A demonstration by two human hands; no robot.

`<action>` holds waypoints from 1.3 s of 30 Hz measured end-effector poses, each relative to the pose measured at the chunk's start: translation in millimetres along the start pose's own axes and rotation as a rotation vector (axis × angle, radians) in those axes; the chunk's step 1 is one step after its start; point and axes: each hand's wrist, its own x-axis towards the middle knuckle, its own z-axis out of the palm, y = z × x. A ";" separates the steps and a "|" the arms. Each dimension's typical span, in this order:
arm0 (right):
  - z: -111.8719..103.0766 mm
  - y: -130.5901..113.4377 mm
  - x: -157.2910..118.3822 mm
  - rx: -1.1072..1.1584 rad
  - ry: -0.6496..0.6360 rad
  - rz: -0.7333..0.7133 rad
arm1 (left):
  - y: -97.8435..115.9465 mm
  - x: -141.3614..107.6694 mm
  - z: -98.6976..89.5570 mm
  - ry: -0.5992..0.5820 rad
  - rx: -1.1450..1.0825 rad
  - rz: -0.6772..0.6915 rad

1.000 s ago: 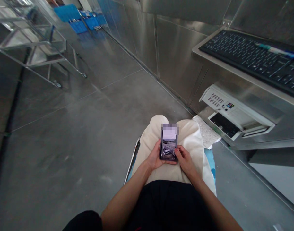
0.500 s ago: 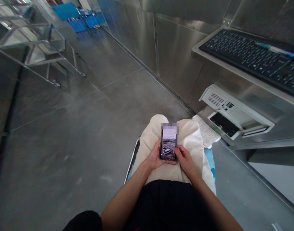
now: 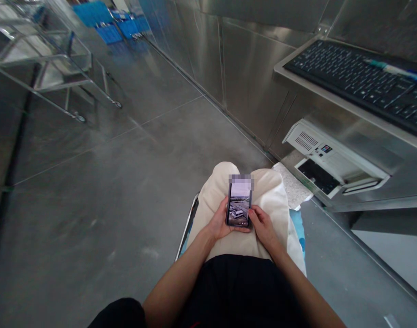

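A dark-framed phone (image 3: 239, 205) rests upright in my lap, over light trousers; its screen shows a picture with vehicles on a road. My left hand (image 3: 220, 223) is wrapped round the phone's left side and lower edge. At the phone's lower right edge, my right hand (image 3: 261, 224) has its fingers curled together, with the thumb touching the side of the phone. Parts of the fingers of both hands are hidden behind the phone and the palms.
A black keyboard (image 3: 362, 82) with pens on it lies on a metal shelf at the right. Below is a white device (image 3: 334, 157) beside a pale cloth (image 3: 292, 186). A wheeled metal rack (image 3: 63, 84) and blue crates (image 3: 121, 31) stand at upper left.
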 end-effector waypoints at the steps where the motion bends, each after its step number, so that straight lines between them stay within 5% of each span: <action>1: 0.0 0.0 0.1 0.001 0.001 0.000 | -0.1 -0.2 0.0 0.005 0.002 0.002; 39: -0.9 5.6 1.2 0.007 0.029 -0.012 | 0.5 -1.2 3.2 0.018 0.008 0.005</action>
